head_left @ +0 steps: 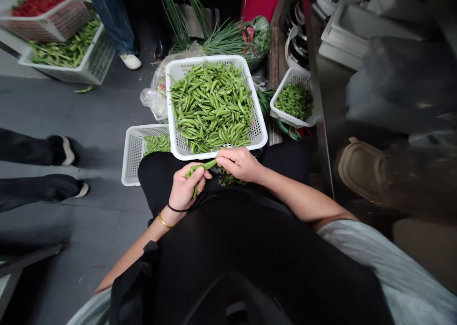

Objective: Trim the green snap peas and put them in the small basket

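My left hand [187, 186] is closed round a few green pea pods [203, 167], one of which points to the right. At that pod's right end, my right hand [240, 164] pinches the tip between thumb and fingers. Just beyond both hands stands a white plastic basket [218, 154] heaped with pea pods [214, 106]. Between my knees, below the right hand, lie small green trimmings [230, 178], partly hidden.
A lower white basket [133, 156] with some pods sits left of my knee. Another basket [294, 121] of chopped greens stands right. Green onions [224, 44] lie behind. Stacked baskets [96, 63] hold green and red vegetables. Other people's legs [39, 187] are at left.
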Tool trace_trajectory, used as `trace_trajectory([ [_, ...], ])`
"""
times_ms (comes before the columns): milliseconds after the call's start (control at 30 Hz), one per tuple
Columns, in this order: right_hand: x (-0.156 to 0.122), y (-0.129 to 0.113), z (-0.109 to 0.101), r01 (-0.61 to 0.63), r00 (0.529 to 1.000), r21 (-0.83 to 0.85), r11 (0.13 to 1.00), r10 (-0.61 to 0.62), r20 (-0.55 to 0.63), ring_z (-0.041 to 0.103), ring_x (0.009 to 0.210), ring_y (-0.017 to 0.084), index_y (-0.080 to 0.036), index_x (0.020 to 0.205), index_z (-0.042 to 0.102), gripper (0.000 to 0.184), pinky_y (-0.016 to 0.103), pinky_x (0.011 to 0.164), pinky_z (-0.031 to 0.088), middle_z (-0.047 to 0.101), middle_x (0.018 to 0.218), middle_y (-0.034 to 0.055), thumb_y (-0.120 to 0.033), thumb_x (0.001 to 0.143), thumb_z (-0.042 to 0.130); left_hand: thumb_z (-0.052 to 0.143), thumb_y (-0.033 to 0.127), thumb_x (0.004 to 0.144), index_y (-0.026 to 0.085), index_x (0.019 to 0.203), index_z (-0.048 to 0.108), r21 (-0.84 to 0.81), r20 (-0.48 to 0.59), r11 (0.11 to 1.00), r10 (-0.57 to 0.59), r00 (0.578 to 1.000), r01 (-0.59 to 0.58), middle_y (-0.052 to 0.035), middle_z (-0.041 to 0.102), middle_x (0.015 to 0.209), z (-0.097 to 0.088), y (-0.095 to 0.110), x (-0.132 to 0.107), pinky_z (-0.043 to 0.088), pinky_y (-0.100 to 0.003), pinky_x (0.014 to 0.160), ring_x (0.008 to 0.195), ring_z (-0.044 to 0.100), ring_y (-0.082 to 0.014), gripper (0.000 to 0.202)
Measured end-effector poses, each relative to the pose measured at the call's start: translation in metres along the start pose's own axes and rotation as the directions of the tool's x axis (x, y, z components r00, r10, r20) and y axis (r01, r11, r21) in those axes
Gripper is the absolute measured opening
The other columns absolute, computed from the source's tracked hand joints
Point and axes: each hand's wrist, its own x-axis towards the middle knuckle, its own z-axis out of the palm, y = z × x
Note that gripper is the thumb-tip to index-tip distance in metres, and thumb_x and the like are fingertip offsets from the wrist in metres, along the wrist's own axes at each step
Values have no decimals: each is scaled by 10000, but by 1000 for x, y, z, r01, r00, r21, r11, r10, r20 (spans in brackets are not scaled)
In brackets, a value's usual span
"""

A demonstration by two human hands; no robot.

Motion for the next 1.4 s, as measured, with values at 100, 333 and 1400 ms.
trace_trajectory([
  [100, -4, 0, -6, -3, 1000, -29, 1000, 2, -14, 460, 604, 102, -151, 716, 539, 298, 216, 620, 336, 535, 659, 9, -254, 940, 372, 687, 331, 761, 147, 923, 685, 29, -16, 997, -65, 998, 65, -13, 618, 659, -11, -1, 1, 233, -190, 351, 366, 355, -39, 245],
  [333, -7, -8, -17, 193, 956, -191, 962, -142, 256, 482, 635, 116, -159, 785, 577, 290, 235, 607, 306, 581, 726, 28, -306, 949, 388, 838, 159, 518, 187, 735, 745, 438, 271, 874, 93, 958, -209, 1, 566, 586, -10, 39, 10, 396, -214, 536, 563, 479, -112, 238],
  [1400, 61, 61, -15, -74, 970, -369, 926, 153, 188, 548, 652, 111, -132, 831, 629, 178, 230, 622, 343, 650, 759, 31, -206, 864, 470, 741, 265, 695, 100, 817, 637, -289, 282, 841, -382, 880, 458, 42, 472, 537, -21, -11, 34, 269, -145, 326, 363, 397, -36, 230],
])
